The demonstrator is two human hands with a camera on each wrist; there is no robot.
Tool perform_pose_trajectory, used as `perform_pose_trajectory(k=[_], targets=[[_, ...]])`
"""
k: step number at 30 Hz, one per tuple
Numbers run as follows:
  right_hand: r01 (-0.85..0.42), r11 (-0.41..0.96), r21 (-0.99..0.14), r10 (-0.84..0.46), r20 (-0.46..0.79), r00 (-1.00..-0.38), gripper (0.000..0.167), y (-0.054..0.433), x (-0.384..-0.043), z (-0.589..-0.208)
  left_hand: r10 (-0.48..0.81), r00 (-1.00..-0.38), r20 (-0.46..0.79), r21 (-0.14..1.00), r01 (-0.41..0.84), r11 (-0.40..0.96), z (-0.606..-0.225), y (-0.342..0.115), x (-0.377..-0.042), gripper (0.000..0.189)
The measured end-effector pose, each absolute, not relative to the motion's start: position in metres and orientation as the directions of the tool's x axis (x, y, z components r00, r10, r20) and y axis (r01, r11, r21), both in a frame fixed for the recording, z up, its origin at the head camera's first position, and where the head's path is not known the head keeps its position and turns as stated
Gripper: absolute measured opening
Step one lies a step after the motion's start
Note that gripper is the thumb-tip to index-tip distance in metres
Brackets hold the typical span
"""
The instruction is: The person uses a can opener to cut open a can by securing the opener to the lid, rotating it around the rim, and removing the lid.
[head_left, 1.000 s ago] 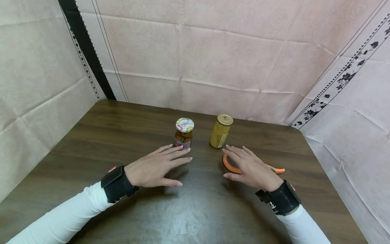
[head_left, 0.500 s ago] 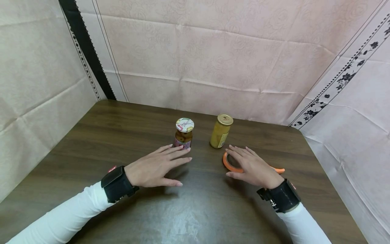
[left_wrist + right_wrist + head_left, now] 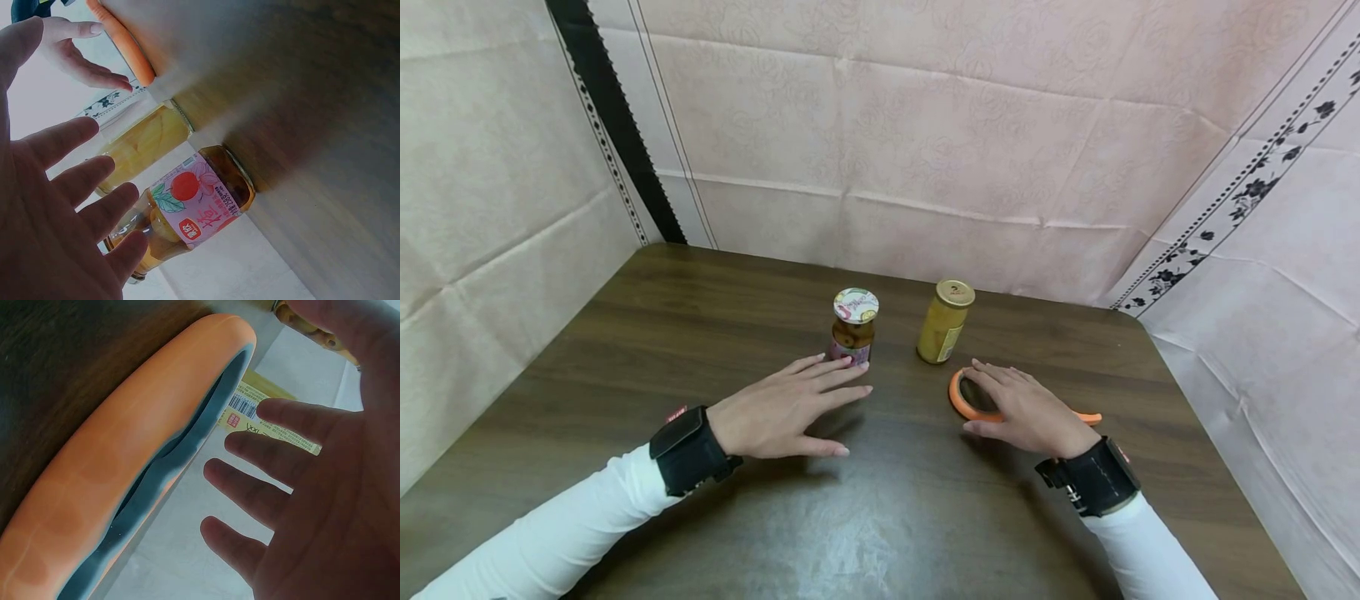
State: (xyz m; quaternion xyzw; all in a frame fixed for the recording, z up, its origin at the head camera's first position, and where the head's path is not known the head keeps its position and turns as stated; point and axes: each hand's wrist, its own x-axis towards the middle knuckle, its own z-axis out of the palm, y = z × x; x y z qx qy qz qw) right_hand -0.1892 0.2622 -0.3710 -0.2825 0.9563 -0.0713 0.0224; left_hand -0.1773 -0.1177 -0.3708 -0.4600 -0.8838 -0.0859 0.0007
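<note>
My left hand (image 3: 778,411) is spread palm down, its fingertips overlapping the base of a jar of brown fruit (image 3: 853,333) with a patterned white lid. The left wrist view shows that jar's pink label (image 3: 194,200) just past the fingertips. Over an orange jar opener (image 3: 956,395) hovers my right hand (image 3: 1026,408), fingers straight and gripping nothing. Up close, the opener (image 3: 125,425) is a loop with a wavy grey-teal inner lining; the hand hides its middle in the head view. Behind that hand stands a gold-lidded jar (image 3: 945,321) with yellow contents.
Both jars stand upright on a dark wooden table (image 3: 715,325), a short gap between them. Pale patterned cloth (image 3: 925,150) hangs behind the table's back edge, and more cloth (image 3: 490,208) rises at the left side.
My right hand has shifted slightly right, away from the gold-lidded jar, uncovering more of the opener's loop. The left hand, the jars and the opener stay where they were.
</note>
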Motion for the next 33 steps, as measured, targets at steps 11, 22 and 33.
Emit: perform_pose_trajectory(k=[11, 22, 33], targets=[[-0.546, 0.824, -0.15, -0.552, 0.004, -0.834, 0.075, 0.2641, -0.189, -0.3731, 0.814, -0.576, 0.072, 0.155, 0.813, 0.561, -0.3729, -0.118, -0.1752, 0.078], [-0.517, 0.838, -0.171, -0.532, -0.051, -0.845, 0.076, 0.2646, -0.1868, -0.3748, 0.813, -0.578, 0.072, 0.151, 0.812, 0.564, -0.3751, -0.1189, -0.1743, 0.078], [-0.505, 0.848, -0.161, -0.519, -0.058, -0.853, 0.076, 0.2675, -0.1893, -0.3719, 0.809, -0.585, 0.055, 0.145, 0.807, 0.573, -0.3722, -0.1193, -0.1773, 0.079]])
